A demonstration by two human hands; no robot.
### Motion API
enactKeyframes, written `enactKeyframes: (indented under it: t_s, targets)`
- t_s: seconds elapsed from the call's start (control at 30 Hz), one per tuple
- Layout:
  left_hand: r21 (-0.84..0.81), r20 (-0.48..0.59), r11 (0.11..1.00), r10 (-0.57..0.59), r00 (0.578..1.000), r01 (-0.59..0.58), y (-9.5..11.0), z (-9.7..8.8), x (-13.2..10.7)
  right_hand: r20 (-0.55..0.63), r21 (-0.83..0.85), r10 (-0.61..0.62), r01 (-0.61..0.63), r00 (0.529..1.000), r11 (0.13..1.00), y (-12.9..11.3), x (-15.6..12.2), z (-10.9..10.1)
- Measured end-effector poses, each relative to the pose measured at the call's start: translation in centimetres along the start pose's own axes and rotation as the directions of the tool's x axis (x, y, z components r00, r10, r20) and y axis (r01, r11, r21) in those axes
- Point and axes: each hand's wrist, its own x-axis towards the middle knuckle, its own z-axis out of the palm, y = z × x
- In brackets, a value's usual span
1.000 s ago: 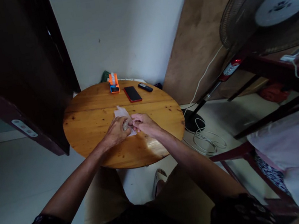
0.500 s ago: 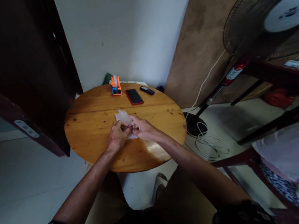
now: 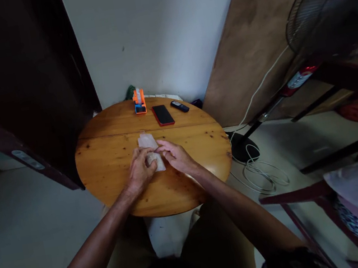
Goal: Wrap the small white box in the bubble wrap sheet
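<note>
A whitish, translucent plastic bag (image 3: 147, 140) lies on the round wooden table (image 3: 110, 173), gathered or folded across its middle. My left hand (image 3: 140, 170) curves round its near part, thumb and fingers closed on the plastic. From the other side my right hand (image 3: 178, 157) reaches in. Its index finger is stretched to the gathered middle, and its thumb sits a little apart. Both index fingertips nearly meet there. Whatever lies under the fingers is hidden.
Toward the back of the table stand an orange and blue tape dispenser (image 3: 139, 101), a dark phone with a red edge (image 3: 162, 115) and a black remote (image 3: 180, 106). A standing fan (image 3: 326, 8) and coiled white cable (image 3: 264, 172) are at the right.
My right hand has shifted slightly right and its fingers have loosened from a pinch. More of the bag's near part shows, lying flatter. The camera view has shifted a little.
</note>
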Motion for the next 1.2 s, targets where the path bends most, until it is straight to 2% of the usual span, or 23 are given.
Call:
enactKeyframes:
  t_s: [0.17, 0.27, 0.33, 0.4, 0.47, 0.53, 0.63, 0.83, 1.0, 1.1, 1.2]
  targets:
    - [0.047, 0.104, 0.985, 0.159, 0.982, -0.165, -0.3, -0.5, 0.2, 0.043, 0.028, -0.019, 0.017, 0.999, 0.999, 0.2, 0.7, 0.4]
    - [0.047, 0.076, 0.975, 0.213, 0.974, -0.217, -0.4, -0.4, 0.1, -0.017, 0.099, 0.021, -0.019, 1.000, 0.995, 0.8, 1.3, 0.1]
    - [0.037, 0.053, 0.969, 0.242, 0.969, -0.244, -0.5, -0.3, 0.0, -0.106, 0.147, 0.116, -0.100, 0.988, 0.984, 1.4, 1.9, -0.4]
    - [0.026, 0.046, 0.967, 0.254, 0.966, -0.255, -0.5, -0.1, -0.1, -0.142, 0.214, 0.277, -0.244, 0.950, 0.946, 1.8, 2.6, -0.8]
    - [0.017, 0.043, 0.967, 0.253, 0.967, -0.254, -0.5, -0.1, -0.2, -0.108, 0.274, 0.427, -0.386, 0.898, 0.881, 2.0, 3.5, -1.0]
    - [0.007, 0.034, 0.969, 0.247, 0.968, -0.247, -0.5, 0.0, -0.2, -0.056, 0.299, 0.497, -0.460, 0.866, 0.836, 1.8, 4.6, -1.0]
    - [0.004, 0.033, 0.974, 0.224, 0.974, -0.225, -0.4, 0.0, -0.2, 0.011, 0.286, 0.517, -0.498, 0.856, 0.819, 1.0, 6.2, -0.5]
    - [-0.005, 0.041, 0.978, 0.207, 0.978, -0.207, -0.1, 0.0, -0.2, 0.087, 0.146, 0.567, -0.574, 0.819, 0.806, -0.1, 8.4, 0.4]
    - [-0.023, 0.047, 0.983, 0.186, 0.981, -0.185, -0.2, 0.0, -0.3, 0.185, 0.204, 0.570, -0.598, 0.801, 0.775, -0.2, 8.8, 0.0]
    - [-0.046, 0.050, 0.980, 0.197, 0.979, -0.195, -0.3, 0.0, -0.3, 0.197, 0.292, 0.530, -0.565, 0.825, 0.771, 0.0, 8.8, 0.1]
    - [-0.057, 0.048, 0.981, 0.186, 0.981, -0.183, -0.3, 0.0, -0.2, 0.132, 0.406, 0.462, -0.472, 0.877, 0.782, 0.3, 8.7, 0.5]
